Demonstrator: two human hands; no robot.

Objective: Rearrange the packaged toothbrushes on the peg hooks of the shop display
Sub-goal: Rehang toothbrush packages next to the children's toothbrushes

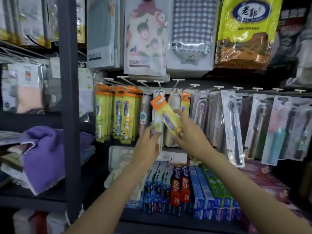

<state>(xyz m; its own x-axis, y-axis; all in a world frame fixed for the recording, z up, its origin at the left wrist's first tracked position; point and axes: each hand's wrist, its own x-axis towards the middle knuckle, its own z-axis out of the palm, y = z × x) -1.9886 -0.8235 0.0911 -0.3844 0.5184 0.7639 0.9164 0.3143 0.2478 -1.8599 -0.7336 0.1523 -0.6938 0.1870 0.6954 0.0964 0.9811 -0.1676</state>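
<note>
While my right hand pinched the yellow toothbrush pack by its lower end, its long axis tilted up-left, orange hang tab nearest the peg hooks. My left hand seemed closed on a white pack hanging below, though blur hid the fingers.

toothbrush pack: glossy plastic (orange card top) | towel: soft purple cloth | peg hooks: metal
</note>
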